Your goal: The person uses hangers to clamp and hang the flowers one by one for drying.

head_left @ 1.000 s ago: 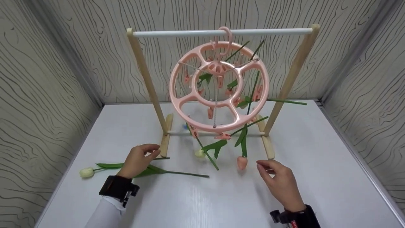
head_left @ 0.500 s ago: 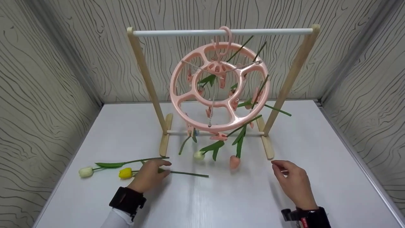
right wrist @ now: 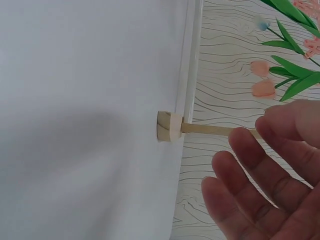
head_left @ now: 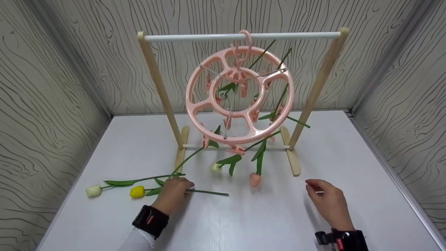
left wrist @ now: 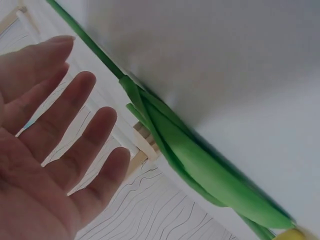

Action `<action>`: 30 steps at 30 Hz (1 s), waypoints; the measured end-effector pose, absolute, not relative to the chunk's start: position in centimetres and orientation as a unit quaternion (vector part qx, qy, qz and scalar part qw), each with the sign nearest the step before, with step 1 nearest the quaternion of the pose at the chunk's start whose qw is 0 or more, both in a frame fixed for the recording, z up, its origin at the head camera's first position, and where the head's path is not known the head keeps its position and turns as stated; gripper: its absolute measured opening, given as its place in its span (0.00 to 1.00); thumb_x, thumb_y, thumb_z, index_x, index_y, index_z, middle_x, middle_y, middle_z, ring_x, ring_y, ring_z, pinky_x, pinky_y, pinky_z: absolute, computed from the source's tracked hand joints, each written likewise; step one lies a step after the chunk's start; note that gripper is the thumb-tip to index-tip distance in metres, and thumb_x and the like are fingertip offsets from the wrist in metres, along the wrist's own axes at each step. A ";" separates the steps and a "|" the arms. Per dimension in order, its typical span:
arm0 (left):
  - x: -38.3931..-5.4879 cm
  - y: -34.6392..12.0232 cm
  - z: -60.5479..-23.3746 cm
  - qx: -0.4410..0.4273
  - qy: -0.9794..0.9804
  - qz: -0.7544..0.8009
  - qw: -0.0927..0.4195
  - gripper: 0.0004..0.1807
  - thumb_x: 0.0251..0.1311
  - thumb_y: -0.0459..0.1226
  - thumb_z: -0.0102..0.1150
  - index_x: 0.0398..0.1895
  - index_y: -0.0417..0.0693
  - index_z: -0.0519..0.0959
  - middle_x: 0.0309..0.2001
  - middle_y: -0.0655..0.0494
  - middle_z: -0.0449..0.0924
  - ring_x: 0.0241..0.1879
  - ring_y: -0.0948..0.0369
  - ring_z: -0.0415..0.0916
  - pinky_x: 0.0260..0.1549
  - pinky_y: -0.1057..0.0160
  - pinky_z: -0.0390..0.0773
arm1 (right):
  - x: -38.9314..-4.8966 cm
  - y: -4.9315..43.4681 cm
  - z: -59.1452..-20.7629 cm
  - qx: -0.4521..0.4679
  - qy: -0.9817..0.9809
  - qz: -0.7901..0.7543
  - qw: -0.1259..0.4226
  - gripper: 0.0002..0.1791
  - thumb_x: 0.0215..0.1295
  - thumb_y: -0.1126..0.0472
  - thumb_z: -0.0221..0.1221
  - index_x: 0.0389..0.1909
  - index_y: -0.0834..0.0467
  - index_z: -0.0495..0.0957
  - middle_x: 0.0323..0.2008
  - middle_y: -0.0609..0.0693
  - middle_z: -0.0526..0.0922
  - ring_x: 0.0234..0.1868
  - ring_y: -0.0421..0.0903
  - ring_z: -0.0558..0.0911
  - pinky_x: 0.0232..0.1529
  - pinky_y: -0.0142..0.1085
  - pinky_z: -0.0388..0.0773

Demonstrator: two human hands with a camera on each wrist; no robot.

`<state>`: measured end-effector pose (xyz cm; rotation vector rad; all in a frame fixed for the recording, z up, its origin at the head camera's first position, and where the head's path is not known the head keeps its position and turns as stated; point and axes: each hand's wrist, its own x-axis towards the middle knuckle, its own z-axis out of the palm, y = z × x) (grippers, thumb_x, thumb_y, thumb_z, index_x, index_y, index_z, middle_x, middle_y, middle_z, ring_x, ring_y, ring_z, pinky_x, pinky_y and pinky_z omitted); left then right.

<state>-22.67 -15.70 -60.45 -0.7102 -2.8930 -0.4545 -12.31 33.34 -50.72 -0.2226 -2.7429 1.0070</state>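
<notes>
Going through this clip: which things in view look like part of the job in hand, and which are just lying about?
Part of the job, it seems:
yellow tulip, at the left hand
white tulip beside it
pink hanger with hanging tulips
wooden stand

Just there:
white table
patterned wall
black wrist bands

Pale walls with wavy, dark wood-grain lines enclose three sides: a back wall point(head_left: 118, 66), a left wall point(head_left: 38, 115) and a right wall point(head_left: 414, 80). Grey strips point(head_left: 71, 57) line the corners; soft light glosses the white tabletop point(head_left: 264, 219).
</notes>
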 end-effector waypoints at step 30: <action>-20.4 -14.8 -57.3 -0.352 -0.914 -0.147 0.140 0.14 0.63 0.19 0.79 0.45 0.43 0.93 0.40 0.49 0.89 0.39 0.53 0.86 0.42 0.59 0.93 | -9.0 31.0 -49.7 -0.110 -0.908 0.392 0.097 0.12 0.82 0.68 0.71 0.60 0.65 0.92 0.58 0.62 0.97 0.49 0.33 0.91 0.50 0.23 0.86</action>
